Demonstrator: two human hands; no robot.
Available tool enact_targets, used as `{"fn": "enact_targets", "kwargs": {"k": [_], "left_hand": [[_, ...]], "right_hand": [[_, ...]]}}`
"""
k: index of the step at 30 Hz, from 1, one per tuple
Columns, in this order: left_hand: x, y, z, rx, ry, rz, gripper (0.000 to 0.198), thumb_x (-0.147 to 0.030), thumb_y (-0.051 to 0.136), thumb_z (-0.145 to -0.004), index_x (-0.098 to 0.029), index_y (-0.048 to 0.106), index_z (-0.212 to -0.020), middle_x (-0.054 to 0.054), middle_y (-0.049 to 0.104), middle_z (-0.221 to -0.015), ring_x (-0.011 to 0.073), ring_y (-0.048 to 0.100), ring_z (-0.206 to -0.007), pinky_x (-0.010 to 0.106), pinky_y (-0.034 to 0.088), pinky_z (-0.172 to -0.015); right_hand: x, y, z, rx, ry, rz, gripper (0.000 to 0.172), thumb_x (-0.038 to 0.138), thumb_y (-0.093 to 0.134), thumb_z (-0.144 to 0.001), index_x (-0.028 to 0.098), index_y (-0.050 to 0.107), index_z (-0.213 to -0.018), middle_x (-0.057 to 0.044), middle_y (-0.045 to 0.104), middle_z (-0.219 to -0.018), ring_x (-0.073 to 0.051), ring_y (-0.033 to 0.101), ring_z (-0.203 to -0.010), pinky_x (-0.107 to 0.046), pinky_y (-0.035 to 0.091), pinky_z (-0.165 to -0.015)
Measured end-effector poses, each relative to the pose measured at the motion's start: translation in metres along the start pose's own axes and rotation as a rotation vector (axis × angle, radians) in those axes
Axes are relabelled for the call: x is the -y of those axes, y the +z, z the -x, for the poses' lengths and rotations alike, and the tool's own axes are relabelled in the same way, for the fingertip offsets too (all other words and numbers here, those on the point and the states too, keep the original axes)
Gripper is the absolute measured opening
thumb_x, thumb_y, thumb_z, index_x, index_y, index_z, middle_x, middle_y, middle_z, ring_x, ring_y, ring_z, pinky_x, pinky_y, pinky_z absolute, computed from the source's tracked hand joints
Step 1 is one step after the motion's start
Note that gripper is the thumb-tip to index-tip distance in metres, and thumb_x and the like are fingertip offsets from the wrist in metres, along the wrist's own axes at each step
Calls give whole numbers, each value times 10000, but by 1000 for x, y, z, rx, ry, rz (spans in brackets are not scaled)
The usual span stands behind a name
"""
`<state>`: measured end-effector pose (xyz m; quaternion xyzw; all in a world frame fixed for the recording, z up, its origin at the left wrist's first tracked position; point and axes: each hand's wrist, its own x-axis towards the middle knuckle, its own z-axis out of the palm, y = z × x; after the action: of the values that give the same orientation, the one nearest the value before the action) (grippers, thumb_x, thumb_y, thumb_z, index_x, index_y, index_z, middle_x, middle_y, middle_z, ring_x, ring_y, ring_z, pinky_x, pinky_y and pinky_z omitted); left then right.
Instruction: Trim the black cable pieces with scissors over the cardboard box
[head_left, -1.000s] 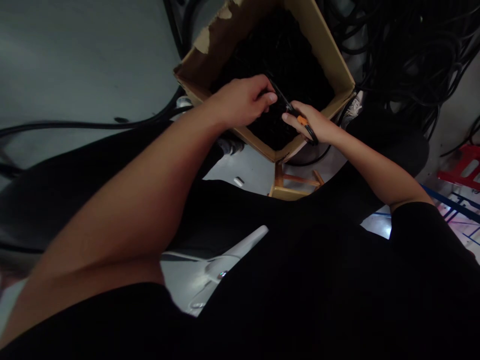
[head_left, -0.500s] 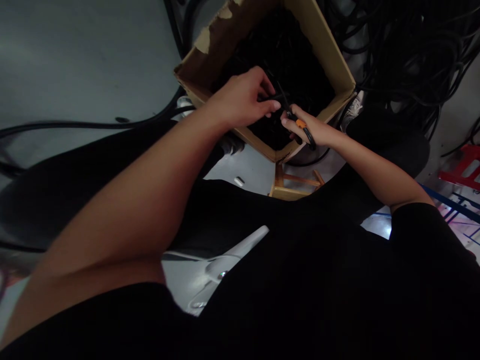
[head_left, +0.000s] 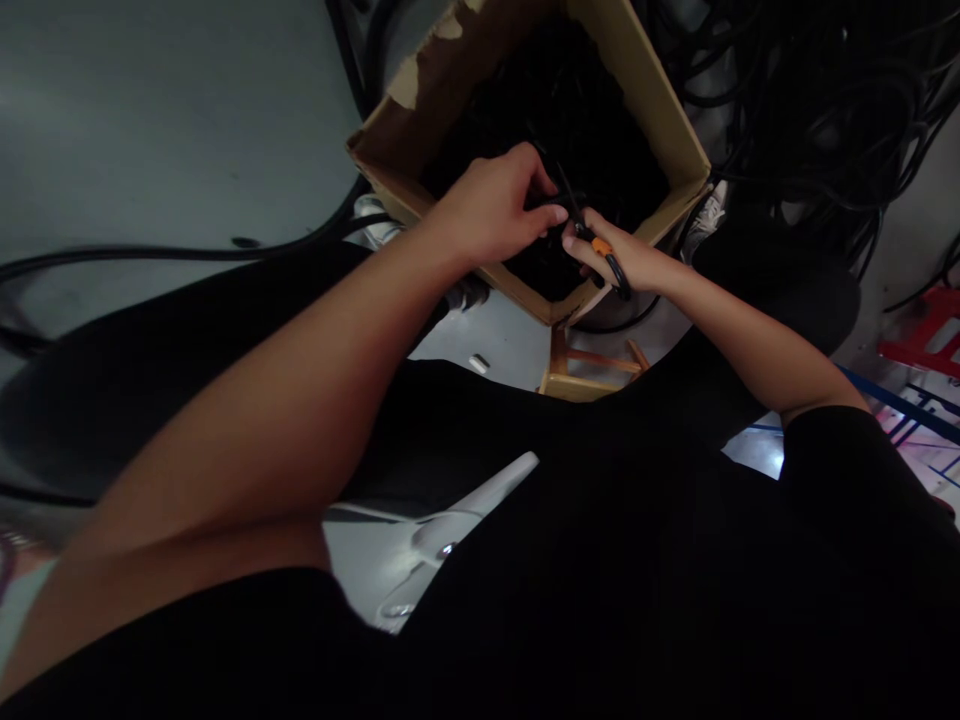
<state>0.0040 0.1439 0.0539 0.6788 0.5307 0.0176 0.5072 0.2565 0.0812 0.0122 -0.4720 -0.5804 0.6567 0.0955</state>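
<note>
From the head view we enter: two hands at work, the left hand pinching one black cable over one cardboard box of black cables; the right hand clenched on one pair of orange-handled scissors at that cable. Also one cable heap, one wooden stool, one red crate.

orange plastic handle, matt black rubber cables, torn cardboard box, varnished wood stool, smooth grey floor
</note>
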Motion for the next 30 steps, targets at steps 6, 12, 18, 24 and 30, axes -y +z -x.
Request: {"fn": "enact_targets", "kwargs": {"k": [6,12,18,24,30], "left_hand": [[0,2,0,13,53,-40,333,-356,798,-1149,-264,837,-1467,123,916,-1390,427,881,-1426,567,664,-1370],[-14,-2,4,-47,-14,-71,329,-222,779,-1188,-170,780,-1514,174,882,-1564,439,838,-1547,563,634,-1377],[-4,-7,4,-91,-3,-35,434,-456,780,-1156,-294,813,-1558,96,915,-1554,432,812,-1592,583,633,-1404],[1,-2,2,1,31,111,442,-578,708,-1179,-343,812,-1538,55,984,-1344,365,932,-1348,555,717,-1279],[12,-3,-6,-55,31,203,208,-512,843,-1177,-364,827,-1321,17,970,-1083,336,967,-1196,455,760,-1140]], "right_hand": [[0,-1,1,27,-33,20,500,726,562,-1374,235,602,-1459,-53,659,-1236,-244,738,-1167,-481,751,-1188],[8,5,8,-62,5,31,620,878,547,-1333,258,555,-1316,-35,624,-1172,-233,721,-1121,-409,742,-1067],[19,3,6,-13,12,25,659,934,565,-1307,279,492,-1277,10,548,-1100,-162,624,-925,-321,674,-896],[14,0,-1,-75,-59,21,661,939,524,-1314,278,525,-1303,-15,595,-1145,-205,656,-1054,-371,711,-991],[19,-5,-3,-118,-29,105,742,1014,614,-1237,276,558,-1196,-31,615,-1083,-268,661,-1159,-459,683,-1139]]}}
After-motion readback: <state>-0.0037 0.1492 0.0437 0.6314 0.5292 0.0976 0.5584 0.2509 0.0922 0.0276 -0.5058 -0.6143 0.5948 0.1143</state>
